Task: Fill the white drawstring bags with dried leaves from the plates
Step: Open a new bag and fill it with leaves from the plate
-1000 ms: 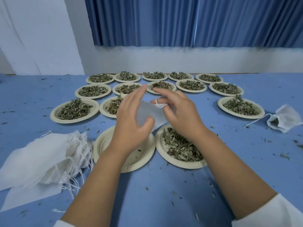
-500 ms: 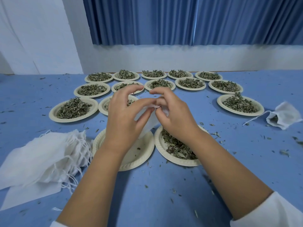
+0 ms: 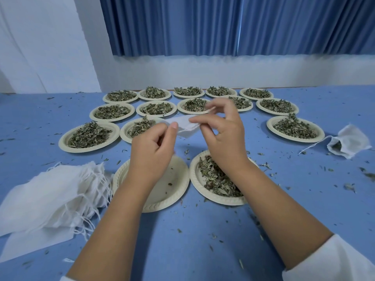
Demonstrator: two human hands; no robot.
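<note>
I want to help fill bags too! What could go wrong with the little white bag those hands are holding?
1. The left hand and right hand only pinch the white drawstring bag at its edges; it could slip, or its mouth might not open enough.
2. Bits already litter the blue table, so more leaves may spill during filling.
3. The right wrist seems to be over the plate of dried leaves and might knock some out.

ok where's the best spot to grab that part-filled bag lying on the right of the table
Pinch the bag at its mouth, probably: the left end, where leaves show and the drawstring trails out. Come from above on that side, so lifting turns the opening upward rather than spilling.
</note>
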